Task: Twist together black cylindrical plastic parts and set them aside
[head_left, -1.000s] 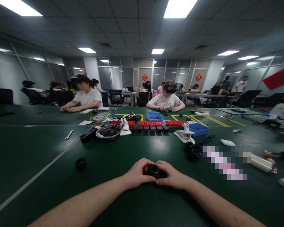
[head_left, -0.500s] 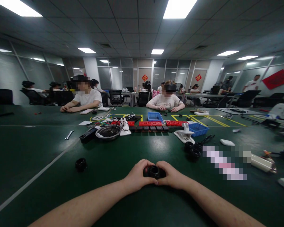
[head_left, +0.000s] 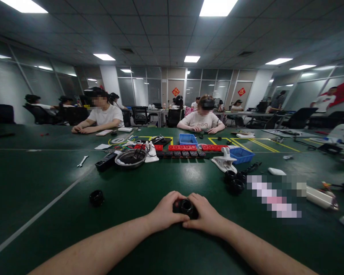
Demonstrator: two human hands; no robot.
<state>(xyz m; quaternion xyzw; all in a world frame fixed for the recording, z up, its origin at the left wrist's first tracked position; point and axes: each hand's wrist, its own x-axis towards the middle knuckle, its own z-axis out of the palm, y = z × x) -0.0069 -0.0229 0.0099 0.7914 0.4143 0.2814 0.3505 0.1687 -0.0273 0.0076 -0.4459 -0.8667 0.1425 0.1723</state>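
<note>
- Glossy black, the hollow part point(head_left: 186, 212) sits at the near middle, cupped between left hand point(head_left: 169, 209) and right hand point(head_left: 205, 212);
- likely light, stiff and slick; best gripped round its outer wall;
- a similar black ring point(head_left: 96, 199) lies left.

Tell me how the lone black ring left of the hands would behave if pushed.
The black ring looks rounded, so it might roll if tipped. Its glossy highlights suggest a possibly slippery surface, and its unsagging shape suggests it is probably stiff.
</note>
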